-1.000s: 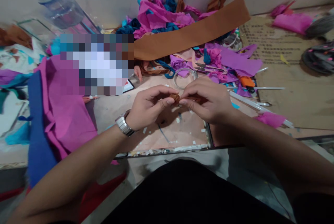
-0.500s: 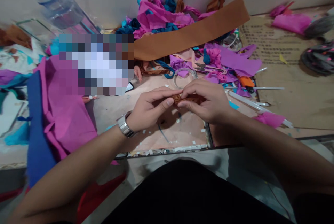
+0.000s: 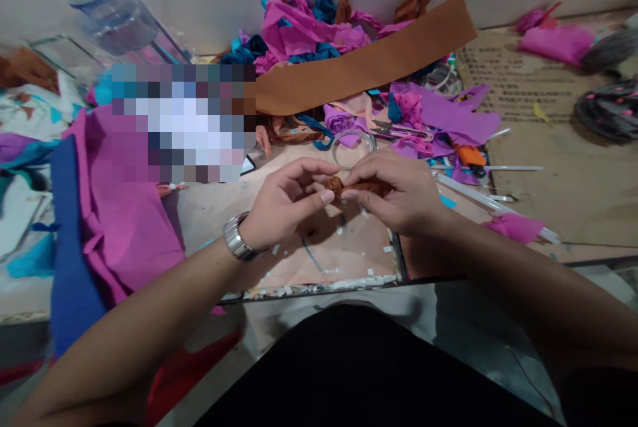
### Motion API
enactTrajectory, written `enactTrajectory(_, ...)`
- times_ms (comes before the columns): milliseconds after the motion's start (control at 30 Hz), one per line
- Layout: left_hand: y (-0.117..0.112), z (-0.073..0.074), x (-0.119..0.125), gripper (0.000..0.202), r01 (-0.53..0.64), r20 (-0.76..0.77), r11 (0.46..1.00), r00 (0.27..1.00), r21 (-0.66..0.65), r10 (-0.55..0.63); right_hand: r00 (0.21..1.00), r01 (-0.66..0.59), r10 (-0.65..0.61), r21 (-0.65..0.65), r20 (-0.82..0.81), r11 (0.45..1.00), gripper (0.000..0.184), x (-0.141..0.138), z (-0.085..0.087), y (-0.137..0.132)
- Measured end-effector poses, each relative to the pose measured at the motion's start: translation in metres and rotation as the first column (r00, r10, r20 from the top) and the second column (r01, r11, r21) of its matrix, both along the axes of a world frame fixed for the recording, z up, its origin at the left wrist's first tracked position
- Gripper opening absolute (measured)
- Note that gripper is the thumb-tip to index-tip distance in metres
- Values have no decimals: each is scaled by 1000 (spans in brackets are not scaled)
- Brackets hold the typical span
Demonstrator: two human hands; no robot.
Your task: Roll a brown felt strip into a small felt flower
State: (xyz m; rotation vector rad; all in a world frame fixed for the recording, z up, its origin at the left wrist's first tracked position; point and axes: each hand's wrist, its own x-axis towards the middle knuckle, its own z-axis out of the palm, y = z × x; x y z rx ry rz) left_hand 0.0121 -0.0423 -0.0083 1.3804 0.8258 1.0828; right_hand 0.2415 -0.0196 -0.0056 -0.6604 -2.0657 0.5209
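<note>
A small rolled rose of brown crepe paper sits between my two hands over the front of the table. My left hand, with a metal watch on its wrist, has its thumb and fingers curled round the coil's left side. The twisted tail of the same brown paper strip runs under the fingers of my right hand, which pinches it close beside the coil. Part of the strip is hidden by that hand. Just beyond the fingers lie a roll of clear tape and pink-handled thread snips.
A wide brown crepe strip lies across heaped pink and blue paper scraps. Pink paper and blue paper hang over the left edge. A plastic bottle stands behind. White sticks and an orange cutter lie right.
My left fingers have loosened and lifted a little off the coil, showing more of it. The coil has shifted slightly left. My right hand keeps its pinch.
</note>
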Motion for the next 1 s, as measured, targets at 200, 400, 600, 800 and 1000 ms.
enactTrajectory(200,0,2,3,27,-38,-19,999,999,24,38,1000,-10,9,30,27,1000,12,0,1,1)
enactTrajectory(400,0,3,3,29,-40,-41,999,998,13,40,999,-10,8,29,52,1000,10,0,1,2)
enactTrajectory(600,0,6,0,26,-8,-90,999,996,35,11,999,29,-29,-3,27,1000,20,-1,-1,2)
enactTrajectory(800,-1,3,-2,41,56,-92,998,994,11,-55,999,33,-33,-96,2,995,27,-1,-6,0)
enactTrajectory(1000,-2,2,-1,39,7,-157,996,988,90,7,1000,16,-17,-100,-5,995,24,0,-5,0)
